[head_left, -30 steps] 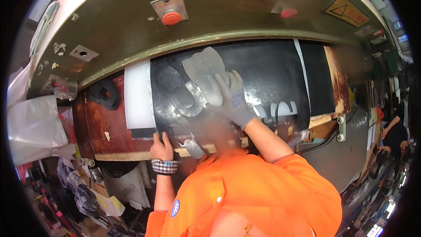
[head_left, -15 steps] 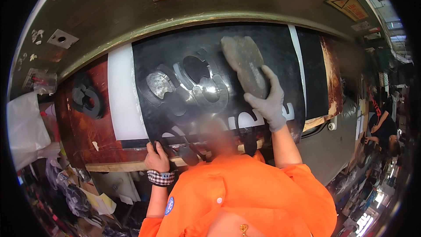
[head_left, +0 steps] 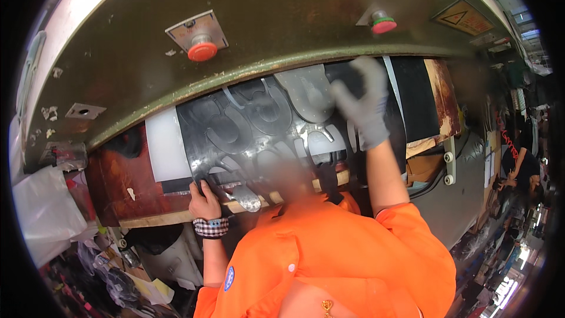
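Note:
A black flexible sheet (head_left: 268, 136) with sole-shaped cut outlines and openings lies across the board. My bare left hand (head_left: 205, 201) is closed on its near left edge, a checked band round the wrist. My right hand (head_left: 365, 106), in a grey glove, is over the sheet's far right part. Its thumb and fingers are apart, smeared by motion, with only dark surface visible between them. Left of that hand, a grey rounded sole shape (head_left: 309, 97) is at the sheet's far edge. Strips of the sheet hang over the board's near edge.
A green machine beam (head_left: 282, 17) spans the far side, carrying a red push button (head_left: 202, 50) and another button (head_left: 384, 23). A white sheet (head_left: 169, 147) lies left on the reddish board (head_left: 115, 185). Plastic bags (head_left: 50, 212) hang at left. Another person (head_left: 519, 168) is far right.
The black sheet has shifted toward me, and its far part now lies under the beam's edge. My right hand has moved away from the grey sole-shaped piece, its fingers spread. My left hand stays at the edge.

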Available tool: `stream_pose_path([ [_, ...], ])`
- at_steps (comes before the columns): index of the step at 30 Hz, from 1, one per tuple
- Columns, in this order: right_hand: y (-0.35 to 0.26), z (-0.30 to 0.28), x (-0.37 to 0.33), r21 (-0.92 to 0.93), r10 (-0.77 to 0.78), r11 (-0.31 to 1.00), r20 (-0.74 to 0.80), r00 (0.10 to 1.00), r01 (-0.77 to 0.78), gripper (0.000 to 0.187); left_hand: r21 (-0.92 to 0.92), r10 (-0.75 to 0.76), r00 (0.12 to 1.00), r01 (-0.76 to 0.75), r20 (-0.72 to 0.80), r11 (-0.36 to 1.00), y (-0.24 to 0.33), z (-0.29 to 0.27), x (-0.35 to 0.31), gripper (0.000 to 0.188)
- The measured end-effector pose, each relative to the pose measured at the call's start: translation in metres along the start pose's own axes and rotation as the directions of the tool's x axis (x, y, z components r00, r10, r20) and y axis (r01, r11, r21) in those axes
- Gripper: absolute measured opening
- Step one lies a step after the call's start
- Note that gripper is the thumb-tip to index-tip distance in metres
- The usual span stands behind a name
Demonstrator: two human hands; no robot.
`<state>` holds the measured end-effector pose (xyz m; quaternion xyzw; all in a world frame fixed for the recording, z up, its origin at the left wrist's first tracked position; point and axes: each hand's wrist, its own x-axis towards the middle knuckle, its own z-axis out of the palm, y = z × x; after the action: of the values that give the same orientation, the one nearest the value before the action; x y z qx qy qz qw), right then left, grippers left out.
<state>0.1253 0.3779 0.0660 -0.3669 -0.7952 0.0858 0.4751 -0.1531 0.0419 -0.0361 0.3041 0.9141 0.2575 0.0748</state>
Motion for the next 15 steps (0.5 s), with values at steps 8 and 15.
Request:
stream_pose_path([
  [8,0.026,-0.001,0.085,-0.2,0.018,0.979,-0.142,0.99,-0.047,0.035,0.05,0.076,0.986,-0.069,-0.15,0.996,0.033,0.023,0.097,0.036],
  [15,0.074,-0.017,0.035,-0.293,0.072,0.953,-0.038,0.997,-0.08,0.03,0.045,0.086,0.99,-0.081,-0.111,0.996,0.04,0.012,0.11,0.033],
])
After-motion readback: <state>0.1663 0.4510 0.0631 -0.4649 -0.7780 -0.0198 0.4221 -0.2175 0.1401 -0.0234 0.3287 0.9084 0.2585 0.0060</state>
